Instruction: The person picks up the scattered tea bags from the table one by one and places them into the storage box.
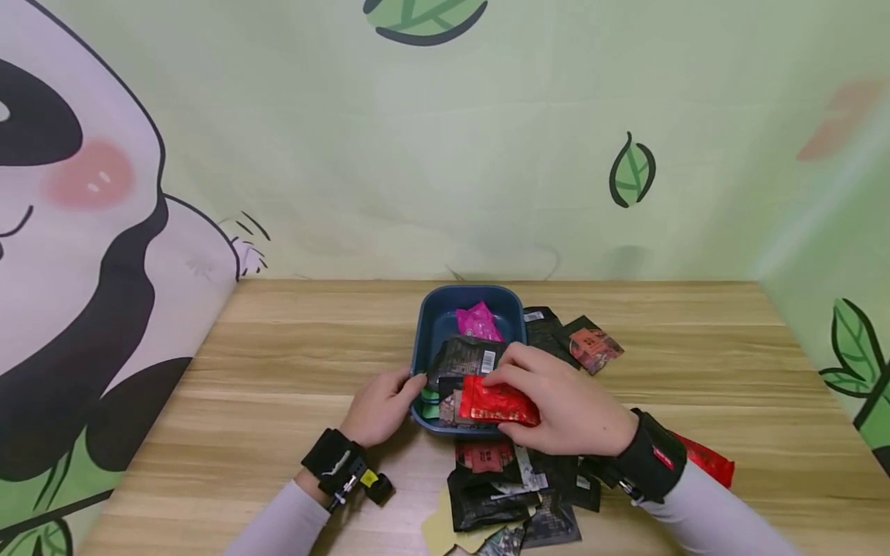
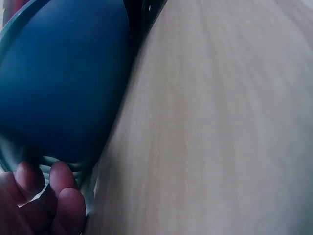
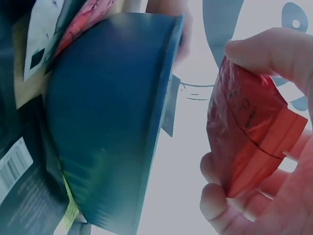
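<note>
A pale wood-grain tabletop (image 1: 278, 340) runs back to a light green printed backdrop (image 1: 348, 162), which bears a large cartoon panda (image 1: 135, 85) at the left and a small outlined leaf (image 1: 632, 176) right of centre. On the tabletop stands a blue plastic tray (image 1: 436, 316) with rounded corners, containing a pink packet (image 1: 478, 321) near its far end and a black barcoded packet (image 1: 459, 357) nearer the front. A pile of dark packets (image 1: 490, 506) lies in front of it, and a black packet with an orange-red label (image 1: 594, 345) lies to its right. A second red packet (image 1: 711, 461) lies beyond the right forearm.

The hands are apart. The left hand (image 1: 378, 405) grips the tray's left side, thumb over the rim and fingers outside. The right hand (image 1: 566, 401) reaches across from the right, pinching a shiny red packet (image 1: 490, 401) between thumb and fingers above the tray's front part. Both wrists wear black straps (image 1: 657, 455).
</note>
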### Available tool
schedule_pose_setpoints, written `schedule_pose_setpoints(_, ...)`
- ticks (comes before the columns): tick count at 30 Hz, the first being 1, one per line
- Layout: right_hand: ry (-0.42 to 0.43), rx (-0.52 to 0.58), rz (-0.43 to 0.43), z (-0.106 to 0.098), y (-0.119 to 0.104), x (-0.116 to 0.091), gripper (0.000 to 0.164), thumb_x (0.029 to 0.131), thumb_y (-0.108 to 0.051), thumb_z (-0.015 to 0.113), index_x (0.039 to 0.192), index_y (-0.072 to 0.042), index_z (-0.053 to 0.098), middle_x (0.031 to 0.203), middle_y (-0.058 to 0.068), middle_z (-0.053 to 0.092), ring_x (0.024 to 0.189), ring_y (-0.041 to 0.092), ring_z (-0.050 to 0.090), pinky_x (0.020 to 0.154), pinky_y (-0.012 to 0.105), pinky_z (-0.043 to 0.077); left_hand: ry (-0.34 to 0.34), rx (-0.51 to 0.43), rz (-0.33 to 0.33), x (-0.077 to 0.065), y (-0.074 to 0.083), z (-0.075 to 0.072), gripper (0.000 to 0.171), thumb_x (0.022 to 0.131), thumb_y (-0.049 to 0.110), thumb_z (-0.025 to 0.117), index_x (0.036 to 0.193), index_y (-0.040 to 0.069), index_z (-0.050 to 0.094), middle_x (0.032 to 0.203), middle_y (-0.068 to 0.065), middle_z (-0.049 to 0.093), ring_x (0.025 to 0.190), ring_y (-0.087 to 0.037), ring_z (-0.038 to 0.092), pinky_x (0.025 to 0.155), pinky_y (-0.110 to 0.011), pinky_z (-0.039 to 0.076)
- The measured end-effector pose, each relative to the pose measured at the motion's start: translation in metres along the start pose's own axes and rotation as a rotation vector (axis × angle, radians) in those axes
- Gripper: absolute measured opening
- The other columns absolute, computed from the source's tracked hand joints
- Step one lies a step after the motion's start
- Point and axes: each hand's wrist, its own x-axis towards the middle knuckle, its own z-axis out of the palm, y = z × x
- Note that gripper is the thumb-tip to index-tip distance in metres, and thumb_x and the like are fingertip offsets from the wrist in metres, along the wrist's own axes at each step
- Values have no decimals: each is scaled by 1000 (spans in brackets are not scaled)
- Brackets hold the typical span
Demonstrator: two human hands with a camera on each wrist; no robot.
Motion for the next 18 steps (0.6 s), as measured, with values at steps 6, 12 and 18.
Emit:
schedule_pose_setpoints(6, 39, -20, -31, 10, -1, 12, 50, 80, -31, 87, 124, -18, 67, 112, -5, 52, 96, 7, 51, 79, 27, 50, 0, -5, -1, 0, 0, 1, 28, 107, 38, 52, 90, 23, 68, 70, 6, 59, 64, -13, 55, 59, -29, 39)
schedule_pose_setpoints(12, 28, -11, -28, 16, -1, 16, 61, 82, -36, 86, 134, -16, 63, 121, -4, 54, 106, 8, 54, 85, 28, 54, -8, -8, -8, 0, -1, 1, 29, 107, 41, 52, 93, 23, 69, 71, 5, 59, 66, -13, 55, 60, -30, 40)
schedule_pose_setpoints(18, -37, -9, -21, 14, -4, 11, 76, 83, -45, 85, 146, -15, 54, 144, 3, 52, 129, 16, 53, 101, 38, 53, 2, 7, -1, 0, -1, 1, 27, 107, 40, 51, 95, 23, 69, 71, 5, 58, 67, -14, 55, 60, -30, 39)
